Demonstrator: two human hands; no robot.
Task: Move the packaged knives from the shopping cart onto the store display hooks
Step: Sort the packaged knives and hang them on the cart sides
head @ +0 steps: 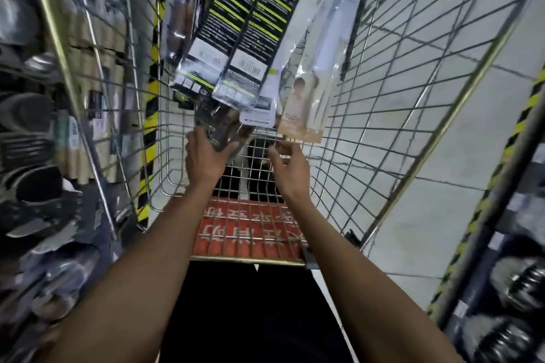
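The left hand (206, 158) reaches into the silver wire shopping cart (383, 97). Its grip is clamped on the lower end of a clear plastic pack (219, 128) with dark, blurred contents. This pack lies in the middle of the cart, under two black card packs with yellow-green stripes (244, 23). Just beside them on the right leans a white knife in a clear and cream pack (318, 62). The right hand (290, 165) is just below this pack's lower edge with its grip apart, fingers lightly bent and holding nothing; I cannot tell if it touches. A red sign with white letters (244, 227) is on the near end of the cart.
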